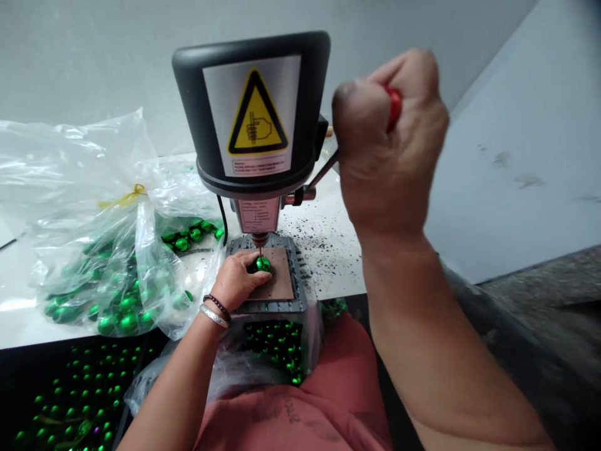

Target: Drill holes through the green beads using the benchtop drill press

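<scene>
A shiny green ball [263, 264] lies on a brown board [282, 282] on the base of a small drill press [190, 106]. My left hand [239, 279] pinches this ball between thumb and fingers, with a dark beaded bracelet and a silver bangle at the wrist. The thin drill bit [261, 252] points straight down and meets the top of the ball. Raised at the right of the machine, my right hand [392, 138] is wrapped round the red knob [393, 108] of the feed lever [323, 170].
Clear plastic bags [150, 232] with green balls lie on the white table [14, 313] at left. Dark shavings [319, 250] are scattered right of the base. Rows of green balls [84, 394] fill a dark tray at lower left; more [275, 341] sit below the table edge.
</scene>
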The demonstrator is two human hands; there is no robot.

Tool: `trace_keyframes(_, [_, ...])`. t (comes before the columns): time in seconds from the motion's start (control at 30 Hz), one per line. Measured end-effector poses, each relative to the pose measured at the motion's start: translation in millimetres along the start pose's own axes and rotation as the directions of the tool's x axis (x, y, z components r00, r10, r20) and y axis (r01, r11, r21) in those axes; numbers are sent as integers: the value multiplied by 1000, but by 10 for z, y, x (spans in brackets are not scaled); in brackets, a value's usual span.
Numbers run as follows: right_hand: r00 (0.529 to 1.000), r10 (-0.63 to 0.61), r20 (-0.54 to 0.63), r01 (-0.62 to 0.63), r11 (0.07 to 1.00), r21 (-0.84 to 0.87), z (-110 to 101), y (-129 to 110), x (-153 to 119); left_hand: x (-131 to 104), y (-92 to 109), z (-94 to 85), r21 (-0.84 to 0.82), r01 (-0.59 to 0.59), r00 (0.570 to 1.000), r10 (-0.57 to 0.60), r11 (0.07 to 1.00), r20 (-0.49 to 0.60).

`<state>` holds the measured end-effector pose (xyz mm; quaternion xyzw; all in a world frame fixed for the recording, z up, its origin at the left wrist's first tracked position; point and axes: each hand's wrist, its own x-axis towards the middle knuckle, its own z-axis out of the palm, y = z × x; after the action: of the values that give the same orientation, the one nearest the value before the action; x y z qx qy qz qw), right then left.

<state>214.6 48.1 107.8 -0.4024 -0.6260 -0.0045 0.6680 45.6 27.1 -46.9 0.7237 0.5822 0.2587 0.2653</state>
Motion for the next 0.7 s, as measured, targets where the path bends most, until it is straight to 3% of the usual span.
trace_keyframes(0.23, [983,-158,-91,130,958,-256,-183,-64,-477,0,-26,31,27,23,1000,-22,999,-13])
trace_keyframes(0.53, [976,-216,6,208,931,-300,-250,64,-762,-17,-7,25,12,8,1000,-8,1000,-23])
trace_keyframes(0.7, [971,-237,-30,218,929,-298,-240,83,-821,-26,8,23,19,24,999,-24,1000,-27])
